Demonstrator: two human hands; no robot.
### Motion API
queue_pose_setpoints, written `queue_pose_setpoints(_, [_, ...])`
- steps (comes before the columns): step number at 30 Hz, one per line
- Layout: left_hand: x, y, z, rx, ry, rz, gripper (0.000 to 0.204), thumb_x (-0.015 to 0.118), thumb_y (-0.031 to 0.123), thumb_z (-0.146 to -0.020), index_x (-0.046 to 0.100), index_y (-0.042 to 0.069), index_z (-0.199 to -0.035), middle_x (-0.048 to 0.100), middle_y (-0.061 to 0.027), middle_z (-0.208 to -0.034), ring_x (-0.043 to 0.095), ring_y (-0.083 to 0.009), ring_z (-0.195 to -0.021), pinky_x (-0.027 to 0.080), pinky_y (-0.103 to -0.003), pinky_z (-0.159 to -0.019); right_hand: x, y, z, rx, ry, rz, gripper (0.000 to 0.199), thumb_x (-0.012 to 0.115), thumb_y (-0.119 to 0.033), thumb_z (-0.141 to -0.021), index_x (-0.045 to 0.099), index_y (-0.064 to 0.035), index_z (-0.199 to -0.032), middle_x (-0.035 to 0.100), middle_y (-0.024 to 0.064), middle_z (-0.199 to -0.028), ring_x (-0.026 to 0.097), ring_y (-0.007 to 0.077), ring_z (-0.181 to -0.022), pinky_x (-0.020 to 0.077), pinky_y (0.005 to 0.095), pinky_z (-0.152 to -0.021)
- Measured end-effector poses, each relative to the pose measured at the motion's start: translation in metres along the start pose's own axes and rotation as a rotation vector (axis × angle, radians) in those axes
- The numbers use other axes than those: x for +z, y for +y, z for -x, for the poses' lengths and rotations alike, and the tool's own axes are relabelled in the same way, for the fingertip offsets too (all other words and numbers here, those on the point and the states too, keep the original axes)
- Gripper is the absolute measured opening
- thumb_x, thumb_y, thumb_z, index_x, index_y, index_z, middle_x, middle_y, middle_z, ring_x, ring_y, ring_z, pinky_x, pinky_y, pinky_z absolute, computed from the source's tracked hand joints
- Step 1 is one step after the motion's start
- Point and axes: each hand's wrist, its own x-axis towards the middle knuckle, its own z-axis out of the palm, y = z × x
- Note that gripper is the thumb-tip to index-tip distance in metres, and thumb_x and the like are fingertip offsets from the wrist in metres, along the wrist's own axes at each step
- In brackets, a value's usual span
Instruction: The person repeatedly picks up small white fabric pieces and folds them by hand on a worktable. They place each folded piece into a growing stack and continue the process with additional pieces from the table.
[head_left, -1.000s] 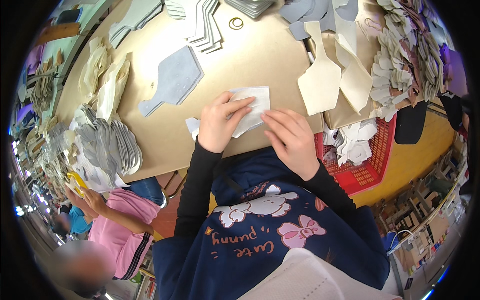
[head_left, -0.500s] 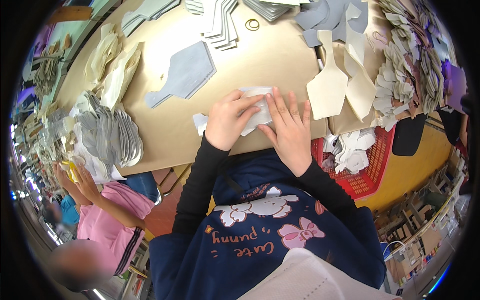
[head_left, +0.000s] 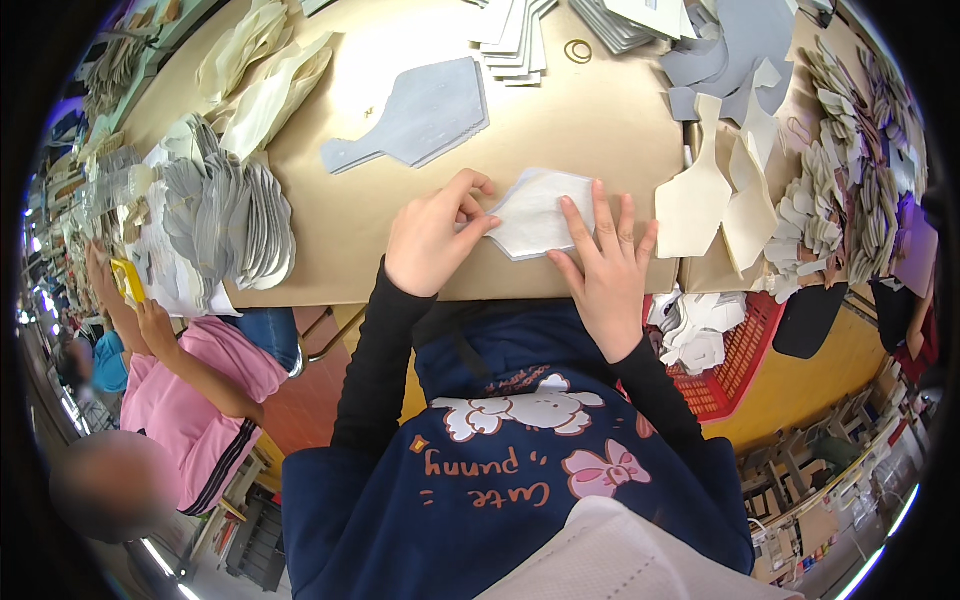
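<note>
On the table in front of me lies a white cut piece (head_left: 545,215) of thin sheet material, with a bluish-grey edge showing along its left and right sides. My left hand (head_left: 437,232) pinches the narrow left end between thumb and forefinger, and the fingers hide that end. Flat on the right part of the piece rest the spread fingers of my right hand (head_left: 610,265). Beyond them is a small stack of grey paddle-shaped pieces (head_left: 425,110). To the right of my right hand, cream paddle-shaped pieces (head_left: 695,195) lie on the table.
Bundled grey pieces (head_left: 235,215) stand at the left edge, with cream bundles (head_left: 270,100) behind. Stacked pieces and a ring-shaped band (head_left: 578,50) lie at the back. A red basket (head_left: 745,350) of scraps is below the right edge. A co-worker in pink (head_left: 200,400) sits at left.
My left hand has drawn back to the piece's narrow left end, and my right hand has slid slightly right and down. More of the white piece shows. The view has shifted.
</note>
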Motion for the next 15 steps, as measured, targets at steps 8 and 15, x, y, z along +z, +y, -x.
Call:
queue_pose_setpoints(8, [-0.006,0.003,-0.007,-0.063,-0.102,0.038,0.032,0.075,0.015,-0.084,0.058,0.010,-0.110,0.070,-0.0075,-0.072,0.069,-0.0270,-0.070,0.050,-0.038,-0.064,0.002,-0.020,-0.021,-0.158,0.015,-0.159,0.058,0.061,-0.034,-0.097,0.049,-0.0114,-0.150,0.042,0.0067,-0.159,0.035,0.0276,-0.149,0.0167,0.0553,-0.122])
queue_pose_setpoints(15, [-0.010,0.004,-0.006,-0.138,-0.159,0.019,0.037,0.076,0.017,-0.083,0.057,0.010,-0.115,0.070,-0.0073,-0.070,0.069,-0.0271,-0.069,0.050,-0.039,-0.064,0.011,-0.027,-0.033,-0.171,-0.021,-0.041,0.060,0.058,-0.039,-0.098,0.047,-0.0161,-0.152,0.041,0.0021,-0.160,0.039,0.0187,-0.146,0.0244,0.0462,-0.121])
